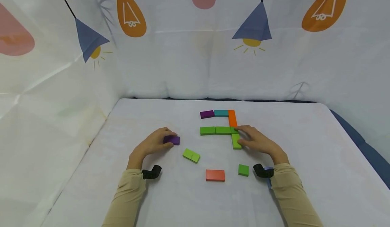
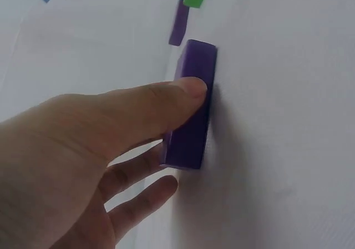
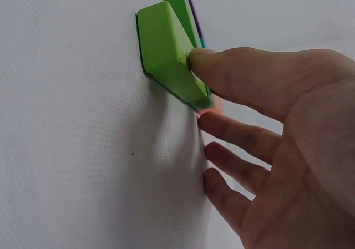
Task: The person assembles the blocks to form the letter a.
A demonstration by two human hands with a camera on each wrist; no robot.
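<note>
My left hand (image 1: pixel 155 141) pinches a purple block (image 1: pixel 173 140) at the table's left, thumb on its near long side. The left wrist view shows the thumb pressed on this purple block (image 2: pixel 191 110), lower fingers loosely extended behind. At the right, my right hand (image 1: pixel 259 140) touches a row of blocks: the thumb rests against a lime green block (image 1: pixel 236 141), and the index fingertip is at a small green block (image 1: pixel 234 130) beyond it. In the right wrist view the other fingers hang relaxed beside the lime block (image 3: pixel 161 38).
Two green blocks (image 1: pixel 215 130) extend left from the small green one. An orange block (image 1: pixel 232 118), teal block (image 1: pixel 221 113) and dark purple block (image 1: pixel 207 114) continue behind. A lime block (image 1: pixel 191 156), red-orange block (image 1: pixel 215 175) and green square block (image 1: pixel 243 170) lie nearer.
</note>
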